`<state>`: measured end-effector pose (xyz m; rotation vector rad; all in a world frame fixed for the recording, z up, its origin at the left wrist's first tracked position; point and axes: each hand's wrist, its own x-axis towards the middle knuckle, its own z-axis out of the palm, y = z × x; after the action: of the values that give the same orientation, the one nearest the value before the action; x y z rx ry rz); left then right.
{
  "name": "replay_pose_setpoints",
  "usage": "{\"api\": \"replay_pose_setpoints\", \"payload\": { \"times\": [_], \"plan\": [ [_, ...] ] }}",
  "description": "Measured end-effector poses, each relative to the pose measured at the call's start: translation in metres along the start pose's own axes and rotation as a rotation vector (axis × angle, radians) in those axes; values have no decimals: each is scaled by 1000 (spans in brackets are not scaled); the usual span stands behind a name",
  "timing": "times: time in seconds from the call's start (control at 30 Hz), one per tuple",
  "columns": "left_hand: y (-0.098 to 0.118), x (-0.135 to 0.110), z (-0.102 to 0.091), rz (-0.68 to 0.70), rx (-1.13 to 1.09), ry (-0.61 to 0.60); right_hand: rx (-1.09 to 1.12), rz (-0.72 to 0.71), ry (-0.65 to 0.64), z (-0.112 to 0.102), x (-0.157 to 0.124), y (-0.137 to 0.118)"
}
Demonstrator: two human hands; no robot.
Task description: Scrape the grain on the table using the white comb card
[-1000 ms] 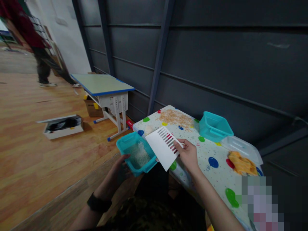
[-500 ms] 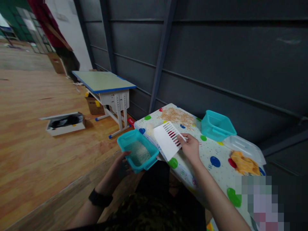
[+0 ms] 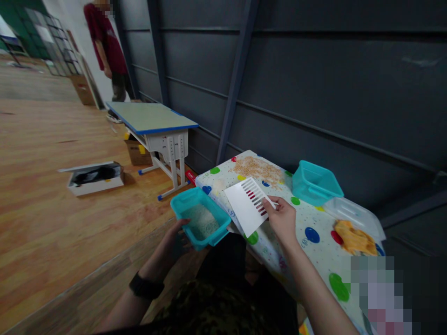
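Observation:
My left hand (image 3: pixel 178 239) grips the near left side of a teal plastic container (image 3: pixel 223 221), thumb over its rim. White rice-like grains (image 3: pixel 202 219) cover part of its bottom. The container is held beside the table's left edge. In my right hand (image 3: pixel 281 216) is a white flat scraper (image 3: pixel 244 209) with a row of slots, pinched at its slotted right edge. It tilts above the table edge, right of the container. Beyond it, a patch of tan grains (image 3: pixel 256 168) lies spread on the dotted tablecloth (image 3: pixel 298 253).
A second teal container (image 3: pixel 316 181) stands near the dark wall, beside a clear lid (image 3: pixel 352 214) and an orange cloth (image 3: pixel 356 237). Left are a school desk (image 3: pixel 153 117), a white open box (image 3: pixel 96 179) and a person (image 3: pixel 110 53) standing behind the desk.
My right hand has shifted slightly right with the scraper, which has turned a little. My left hand and the container stay nearly still. The person in the background has moved right.

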<state>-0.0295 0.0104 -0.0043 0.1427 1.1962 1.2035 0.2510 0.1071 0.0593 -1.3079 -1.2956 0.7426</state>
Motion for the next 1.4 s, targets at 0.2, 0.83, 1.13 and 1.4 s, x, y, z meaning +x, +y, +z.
{"api": "replay_pose_setpoints", "payload": {
  "times": [0.2,0.83,1.13,1.4],
  "plan": [
    [4,-1,3,1,5,22,28,29,-86,14,-11,0],
    [5,6,-4,23,32,-3,-58,-72,-100,33,13,-2],
    [6,6,-4,31,31,13,-85,-103,-132,35,11,-4],
    [9,2,-1,46,17,20,-20,-92,-182,34,11,-4]
  ]
}}
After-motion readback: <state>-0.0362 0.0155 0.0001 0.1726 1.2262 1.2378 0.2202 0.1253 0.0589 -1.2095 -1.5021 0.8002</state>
